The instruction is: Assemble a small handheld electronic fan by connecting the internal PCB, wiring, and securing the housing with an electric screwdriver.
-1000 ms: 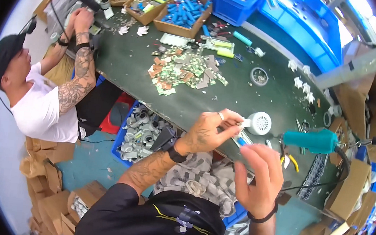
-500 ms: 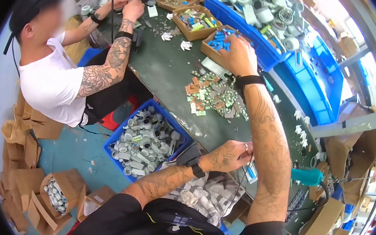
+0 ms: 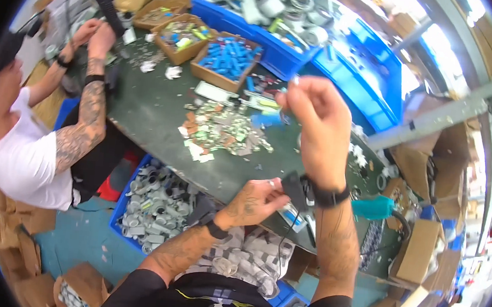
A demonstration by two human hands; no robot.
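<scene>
My right hand (image 3: 323, 125) is raised over the table with its fingers curled together; anything inside is hidden. Below its fingertips a blue cylindrical cell (image 3: 269, 120) shows blurred, and I cannot tell whether it touches the hand. Near the table's front edge my left hand (image 3: 258, 203) pinches the edge of a black block-like thing (image 3: 296, 190), from which a thin dark cable hangs. Beyond lies a heap of small green and brown circuit board pieces (image 3: 227, 131). A cardboard box (image 3: 217, 82) behind the heap holds many blue cells (image 3: 231, 58).
At the left a co-worker in a white shirt (image 3: 24, 146) works with both hands. Blue crates (image 3: 291, 70) with grey-white plastic parts stand at the back, another (image 3: 117, 215) below the table edge. A teal-handled tool (image 3: 373, 207) lies at the right, beside a metal beam (image 3: 436, 114).
My right hand has left the box of blue cells and come nearer, its fingers now curled. The black thing at my left hand has come into sight. The whole view has shifted.
</scene>
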